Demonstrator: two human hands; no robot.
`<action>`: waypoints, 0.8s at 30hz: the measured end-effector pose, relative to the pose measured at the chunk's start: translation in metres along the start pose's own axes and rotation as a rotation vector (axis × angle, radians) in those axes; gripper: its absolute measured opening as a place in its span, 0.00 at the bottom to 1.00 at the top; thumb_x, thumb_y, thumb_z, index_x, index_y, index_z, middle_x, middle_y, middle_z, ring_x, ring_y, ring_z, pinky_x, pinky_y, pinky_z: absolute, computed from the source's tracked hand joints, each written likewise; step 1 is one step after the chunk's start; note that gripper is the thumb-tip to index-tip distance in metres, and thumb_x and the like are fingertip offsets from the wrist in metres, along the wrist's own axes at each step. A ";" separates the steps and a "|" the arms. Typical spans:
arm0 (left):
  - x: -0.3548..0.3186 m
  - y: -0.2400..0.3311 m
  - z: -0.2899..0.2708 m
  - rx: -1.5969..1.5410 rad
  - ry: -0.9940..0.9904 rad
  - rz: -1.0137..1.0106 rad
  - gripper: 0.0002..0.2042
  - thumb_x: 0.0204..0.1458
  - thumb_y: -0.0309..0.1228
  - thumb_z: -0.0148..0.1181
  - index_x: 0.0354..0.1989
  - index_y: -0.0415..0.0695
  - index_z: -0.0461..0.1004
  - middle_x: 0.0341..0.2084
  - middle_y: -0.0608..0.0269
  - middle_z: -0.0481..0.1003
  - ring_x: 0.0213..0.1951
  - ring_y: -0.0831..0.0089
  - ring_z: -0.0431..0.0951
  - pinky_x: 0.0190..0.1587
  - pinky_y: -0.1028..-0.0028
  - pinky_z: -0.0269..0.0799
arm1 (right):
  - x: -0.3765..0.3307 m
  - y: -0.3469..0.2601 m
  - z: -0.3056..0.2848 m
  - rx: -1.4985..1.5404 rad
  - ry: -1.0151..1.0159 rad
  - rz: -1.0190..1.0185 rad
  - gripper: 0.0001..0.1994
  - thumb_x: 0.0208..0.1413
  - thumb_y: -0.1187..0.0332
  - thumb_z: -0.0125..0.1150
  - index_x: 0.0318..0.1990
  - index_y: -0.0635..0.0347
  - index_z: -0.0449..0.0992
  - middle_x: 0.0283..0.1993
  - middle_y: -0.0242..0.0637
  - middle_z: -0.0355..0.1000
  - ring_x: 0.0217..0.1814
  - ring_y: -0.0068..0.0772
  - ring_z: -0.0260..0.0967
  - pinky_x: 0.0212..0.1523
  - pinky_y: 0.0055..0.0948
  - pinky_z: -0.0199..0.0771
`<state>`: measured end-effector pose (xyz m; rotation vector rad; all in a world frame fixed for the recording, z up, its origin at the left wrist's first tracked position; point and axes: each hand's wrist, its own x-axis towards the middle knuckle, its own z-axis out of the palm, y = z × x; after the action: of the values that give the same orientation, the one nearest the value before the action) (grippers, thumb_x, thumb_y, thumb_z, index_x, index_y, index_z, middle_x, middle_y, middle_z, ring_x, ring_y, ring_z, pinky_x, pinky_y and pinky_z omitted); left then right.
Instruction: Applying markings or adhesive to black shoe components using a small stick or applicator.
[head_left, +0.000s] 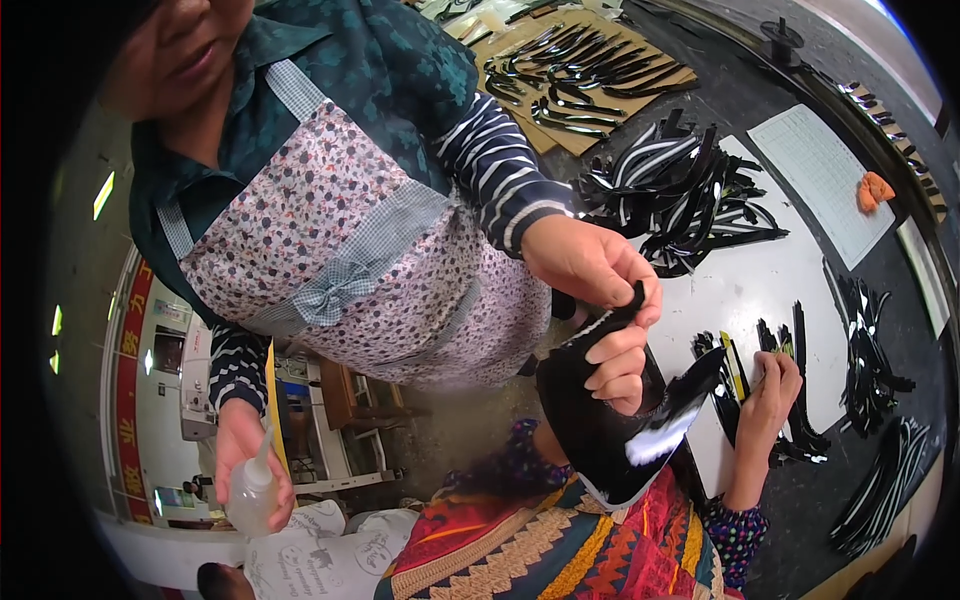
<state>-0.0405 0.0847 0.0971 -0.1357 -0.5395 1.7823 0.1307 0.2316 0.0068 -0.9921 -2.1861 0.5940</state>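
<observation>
A glossy black leather-like piece (570, 385) with a curved outline hangs above my lap. My left hand (618, 365) comes from behind it, its fingers curled over the front and closed on it; palm and thumb are hidden. At its upper corner, the hand (590, 262) of a person in a floral apron pinches the dark edge. That person's other hand holds a clear squeeze bottle (252, 495) with a nozzle. My right hand (768, 400) rests at the table among black strips (800, 425), fingers bent and closed around some; the fingertips are partly hidden. Beside it lies a narrow yellow piece (736, 366).
A large heap of black and white strips (690, 190) lies on the white board (710, 295). Farther back, cardboard (655, 90) carries rows of black strips. To the right are more bundles (880, 490), a paper sheet (815, 165) and an orange lump (874, 191). Another person sits at lower left.
</observation>
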 end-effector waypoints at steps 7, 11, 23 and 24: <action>0.002 -0.006 -0.010 -0.002 0.111 -0.082 0.05 0.65 0.23 0.42 0.46 0.37 0.60 0.28 0.64 0.63 0.24 0.76 0.63 0.30 0.79 0.61 | 0.004 -0.007 -0.004 -0.001 -0.008 0.006 0.15 0.52 0.87 0.56 0.47 0.67 0.75 0.51 0.45 0.68 0.53 0.47 0.64 0.52 0.38 0.68; 0.002 -0.003 -0.014 0.034 0.155 -0.115 0.02 0.66 0.23 0.40 0.42 0.38 0.58 0.28 0.64 0.63 0.23 0.76 0.62 0.29 0.79 0.60 | 0.006 -0.005 -0.003 0.009 0.005 -0.004 0.16 0.50 0.88 0.56 0.46 0.66 0.76 0.50 0.45 0.68 0.53 0.48 0.64 0.53 0.40 0.67; -0.001 0.003 -0.023 0.093 0.169 -0.128 0.02 0.62 0.20 0.45 0.36 0.35 0.61 0.26 0.64 0.62 0.23 0.76 0.62 0.27 0.78 0.60 | 0.003 0.001 0.000 0.015 0.018 -0.001 0.16 0.50 0.88 0.56 0.46 0.66 0.76 0.50 0.45 0.68 0.52 0.47 0.65 0.53 0.39 0.68; -0.001 0.004 -0.026 0.096 0.150 -0.129 0.02 0.62 0.21 0.45 0.36 0.35 0.61 0.26 0.64 0.62 0.23 0.76 0.61 0.27 0.79 0.60 | 0.003 0.002 0.001 0.015 0.021 -0.007 0.16 0.50 0.88 0.56 0.46 0.66 0.76 0.50 0.45 0.68 0.52 0.47 0.65 0.53 0.39 0.68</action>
<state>-0.0344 0.0903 0.0726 -0.1632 -0.3469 1.6540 0.1296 0.2352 0.0062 -0.9789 -2.1625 0.5930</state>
